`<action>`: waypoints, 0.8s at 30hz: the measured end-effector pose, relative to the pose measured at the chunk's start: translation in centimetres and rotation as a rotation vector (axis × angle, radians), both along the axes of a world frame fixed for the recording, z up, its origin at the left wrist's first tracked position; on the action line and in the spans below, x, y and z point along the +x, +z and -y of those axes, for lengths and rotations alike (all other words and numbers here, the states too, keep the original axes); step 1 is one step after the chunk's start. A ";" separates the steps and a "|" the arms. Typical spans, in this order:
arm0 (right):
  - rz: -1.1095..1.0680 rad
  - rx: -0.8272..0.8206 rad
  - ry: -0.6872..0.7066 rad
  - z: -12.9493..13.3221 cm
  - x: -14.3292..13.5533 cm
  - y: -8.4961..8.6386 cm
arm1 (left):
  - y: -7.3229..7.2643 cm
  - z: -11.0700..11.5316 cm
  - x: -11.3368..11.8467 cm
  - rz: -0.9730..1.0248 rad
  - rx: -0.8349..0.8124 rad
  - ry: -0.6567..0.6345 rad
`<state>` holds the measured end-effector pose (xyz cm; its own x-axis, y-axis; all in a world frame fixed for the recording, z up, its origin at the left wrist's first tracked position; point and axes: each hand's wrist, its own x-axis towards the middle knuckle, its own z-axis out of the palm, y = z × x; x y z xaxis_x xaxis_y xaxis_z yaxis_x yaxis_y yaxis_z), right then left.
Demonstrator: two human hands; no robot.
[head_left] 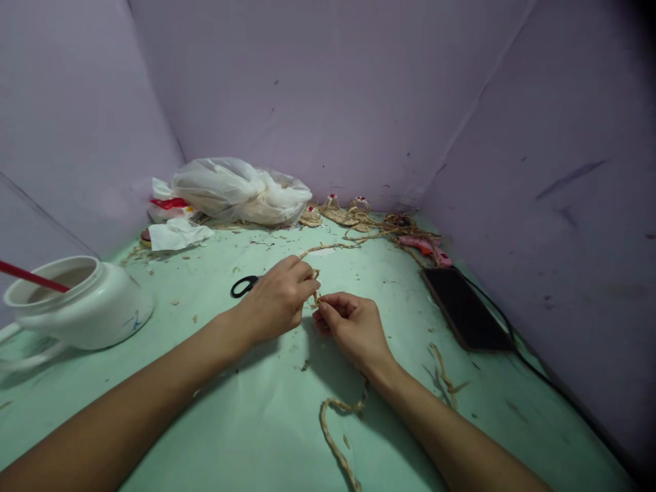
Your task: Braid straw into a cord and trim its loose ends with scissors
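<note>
Between my two hands runs a tan braided straw cord (pixel 316 298). My left hand (pixel 279 297) is closed on it from above, fingers curled down. The thumb and fingertips of my right hand (pixel 353 328) pinch the cord just below and to the right. From there a loose length of cord (pixel 338 437) lies curving toward the near edge, partly under my right wrist. Another stretch of cord (pixel 331 247) leads from behind my left hand to a tangled heap at the back. A black scissor handle (pixel 244 285) shows beside my left hand; the blades are hidden.
At the back stand a tied plastic bag (pixel 240 191), a white tissue (pixel 179 234) and small woven straw pieces (pixel 335 213). A white pot (pixel 87 301) with a red stick is at left. On the right lie a phone (pixel 466 307), its cable and straw scraps (pixel 443 376).
</note>
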<state>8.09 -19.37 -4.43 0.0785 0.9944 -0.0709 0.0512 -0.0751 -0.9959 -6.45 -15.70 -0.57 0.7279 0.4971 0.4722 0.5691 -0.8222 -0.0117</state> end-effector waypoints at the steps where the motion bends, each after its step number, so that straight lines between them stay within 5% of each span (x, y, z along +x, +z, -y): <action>1: 0.003 -0.003 0.005 0.0 0.0 0.0 | -0.2 -0.2 -0.1 -0.020 0.015 -0.013; 13: 0.005 -0.021 0.056 0.0 -0.1 -0.2 | -0.5 0.0 -0.4 -0.227 0.180 0.005; 24: -0.184 -0.127 0.079 0.1 -0.4 0.4 | -1.7 -0.2 -0.2 -0.114 0.183 0.055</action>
<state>7.67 -19.49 -4.01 -0.0246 0.9792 -0.2016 -0.1199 -0.2031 -0.9718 -6.68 -15.48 -2.26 0.7560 0.4513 0.4742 0.5997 -0.7679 -0.2251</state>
